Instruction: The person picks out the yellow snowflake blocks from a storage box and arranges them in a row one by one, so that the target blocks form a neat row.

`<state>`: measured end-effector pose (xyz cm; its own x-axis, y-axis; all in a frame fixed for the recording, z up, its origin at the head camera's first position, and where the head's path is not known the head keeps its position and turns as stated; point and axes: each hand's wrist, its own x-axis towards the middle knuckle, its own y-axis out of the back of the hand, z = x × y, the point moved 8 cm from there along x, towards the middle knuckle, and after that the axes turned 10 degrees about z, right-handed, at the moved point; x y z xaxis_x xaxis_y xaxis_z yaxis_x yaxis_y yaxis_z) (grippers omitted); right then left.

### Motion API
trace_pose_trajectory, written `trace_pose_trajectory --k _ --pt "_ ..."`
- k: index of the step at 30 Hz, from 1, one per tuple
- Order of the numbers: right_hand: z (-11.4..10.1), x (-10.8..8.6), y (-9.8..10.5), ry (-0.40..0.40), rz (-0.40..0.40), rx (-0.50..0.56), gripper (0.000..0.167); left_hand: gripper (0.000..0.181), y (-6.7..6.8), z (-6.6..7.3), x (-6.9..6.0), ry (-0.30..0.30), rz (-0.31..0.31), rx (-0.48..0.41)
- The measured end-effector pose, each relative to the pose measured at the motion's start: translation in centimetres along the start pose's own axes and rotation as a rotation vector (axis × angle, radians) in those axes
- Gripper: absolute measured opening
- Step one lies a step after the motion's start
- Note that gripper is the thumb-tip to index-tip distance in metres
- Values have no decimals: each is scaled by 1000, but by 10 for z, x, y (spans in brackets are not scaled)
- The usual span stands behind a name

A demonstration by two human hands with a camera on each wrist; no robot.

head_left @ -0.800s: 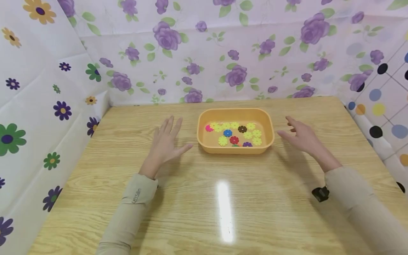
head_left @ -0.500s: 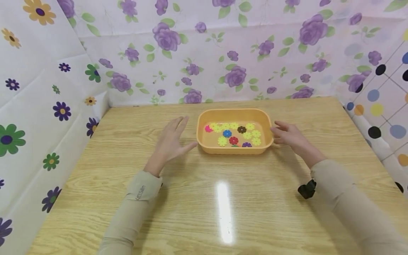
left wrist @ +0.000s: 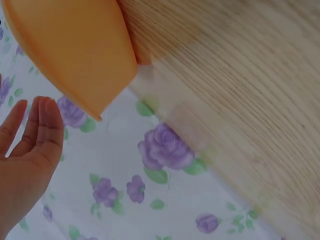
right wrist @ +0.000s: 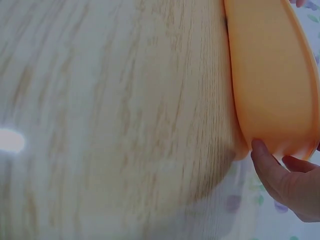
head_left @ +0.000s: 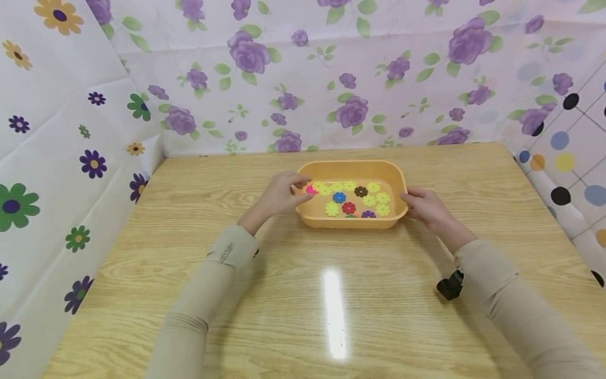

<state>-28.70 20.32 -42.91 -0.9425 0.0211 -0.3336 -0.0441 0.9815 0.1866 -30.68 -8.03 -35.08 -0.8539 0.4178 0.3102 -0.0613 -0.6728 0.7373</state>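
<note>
An orange plastic basin (head_left: 350,223) stands on the wooden table, with several small snowflake-shaped plastic discs lying in it. Most discs are yellow; a blue disc (head_left: 339,197), a red disc (head_left: 349,208) and a brown disc (head_left: 361,191) are among them. At the basin's right end my right hand (head_left: 428,210) grips the rim, thumb on top; in the right wrist view its fingertips touch the outer wall. My left hand (head_left: 276,196) hovers at the left end, fingers and thumb spread apart. The left wrist view shows this hand (left wrist: 32,145) clear of the wall, holding nothing.
The wooden table (head_left: 293,305) stretches in front of the basin, with a bright light reflection on it. Behind is a floral cloth (head_left: 303,79); patterned sheets also hang at left and right. A small black device (head_left: 451,285) hangs under the right cuff.
My left hand has moved right, from beside the basin to its left rim. The right hand has come in leftward and taken hold of the right rim. The basin has stayed in place.
</note>
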Motion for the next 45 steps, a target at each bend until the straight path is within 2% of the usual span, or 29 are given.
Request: trace_pose_trajectory --k 4,11,15,19,25,31,37,45 --pt "0 1 -1 -2 11 8 55 33 -16 -3 12 30 -91 -48" --pt "0 1 -1 -1 16 25 53 32 -45 -7 27 55 -269 -48" --pt "1 1 1 0 19 21 53 31 -61 -6 33 57 -342 -38" --pt "2 1 1 -7 23 19 53 31 -71 -7 34 81 -386 -18" --pt "1 0 1 -14 29 13 53 28 -81 -11 35 142 -433 39" --pt "0 0 0 -15 25 10 53 27 -88 -16 35 198 -449 62" --pt "-1 0 0 -9 23 12 52 30 -94 -21 37 189 -438 81" --pt "0 0 0 -15 22 3 52 22 -97 -22 40 130 -418 128"
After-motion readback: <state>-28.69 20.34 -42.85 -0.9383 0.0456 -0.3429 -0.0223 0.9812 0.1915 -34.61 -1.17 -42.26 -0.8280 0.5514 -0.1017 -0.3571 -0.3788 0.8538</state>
